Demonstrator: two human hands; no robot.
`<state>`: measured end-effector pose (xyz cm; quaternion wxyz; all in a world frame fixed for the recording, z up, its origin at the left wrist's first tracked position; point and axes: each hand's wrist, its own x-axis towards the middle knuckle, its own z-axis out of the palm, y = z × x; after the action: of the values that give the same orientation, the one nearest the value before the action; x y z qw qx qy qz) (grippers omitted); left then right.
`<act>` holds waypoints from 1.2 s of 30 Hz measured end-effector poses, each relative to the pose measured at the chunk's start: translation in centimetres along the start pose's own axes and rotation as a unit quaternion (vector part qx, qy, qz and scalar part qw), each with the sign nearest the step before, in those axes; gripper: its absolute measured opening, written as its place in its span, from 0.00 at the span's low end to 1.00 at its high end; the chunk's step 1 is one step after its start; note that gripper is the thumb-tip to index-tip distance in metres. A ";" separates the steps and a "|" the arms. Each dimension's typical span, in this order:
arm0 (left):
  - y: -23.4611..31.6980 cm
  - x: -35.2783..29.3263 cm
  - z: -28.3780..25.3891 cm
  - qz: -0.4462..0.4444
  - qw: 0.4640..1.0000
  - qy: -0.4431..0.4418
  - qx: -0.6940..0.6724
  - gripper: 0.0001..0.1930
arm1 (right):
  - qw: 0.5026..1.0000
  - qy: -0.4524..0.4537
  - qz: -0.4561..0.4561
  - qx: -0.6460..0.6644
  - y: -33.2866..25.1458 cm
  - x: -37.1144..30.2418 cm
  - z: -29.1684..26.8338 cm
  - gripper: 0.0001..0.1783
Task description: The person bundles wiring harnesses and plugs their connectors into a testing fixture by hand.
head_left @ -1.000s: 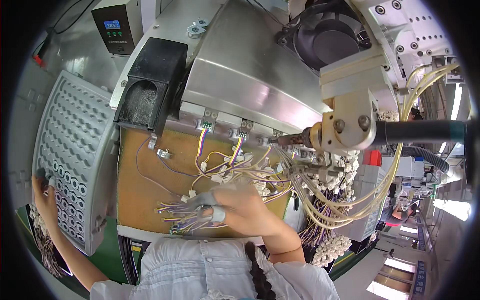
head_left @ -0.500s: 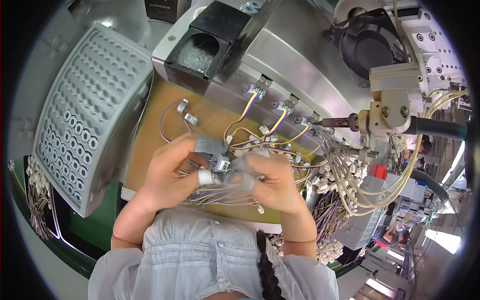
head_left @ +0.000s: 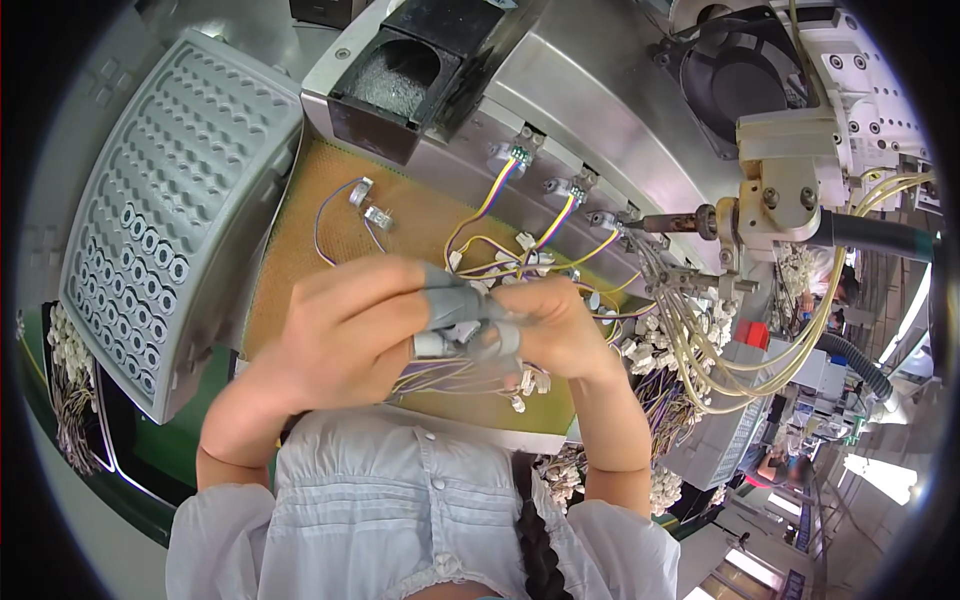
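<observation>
Head view: I see the small metal part (head_left: 463, 331) above the brown mat (head_left: 285, 245), toward its near edge. Left hand (head_left: 360, 325) pinches it; right hand (head_left: 552, 325) meets it, can't tell if pinching. Probably light, stiff, slick; I'd hold its sides. Thin wires (head_left: 440, 377) over the mat, likely soft, fragile. Part mostly finger-covered, right fingertips blurred, wire ends unclear.
</observation>
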<state>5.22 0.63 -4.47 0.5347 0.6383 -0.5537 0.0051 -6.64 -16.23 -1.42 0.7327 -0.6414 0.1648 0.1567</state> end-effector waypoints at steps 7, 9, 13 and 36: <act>-2.9 1.9 -0.4 0.001 0.977 -0.154 -0.149 0.13 | 0.993 0.002 -0.120 0.019 2.5 0.1 1.3 0.10; -2.4 0.1 0.1 -0.115 0.970 -0.132 -0.166 0.14 | 0.997 0.038 -0.071 0.004 2.4 0.1 1.6 0.12; -3.7 -2.1 -2.4 -0.356 0.888 -0.282 -0.070 0.14 | 0.987 0.147 -0.064 0.012 2.9 -2.0 1.3 0.16; 0.2 -0.2 3.0 -0.182 0.925 -0.321 0.091 0.10 | 0.809 0.386 -0.317 0.308 9.3 -10.0 -1.1 0.28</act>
<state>3.27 -1.25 -5.73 0.2597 0.7413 -0.5672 -0.2475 -19.79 -16.36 -5.41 0.7768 -0.4061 0.2612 -0.4042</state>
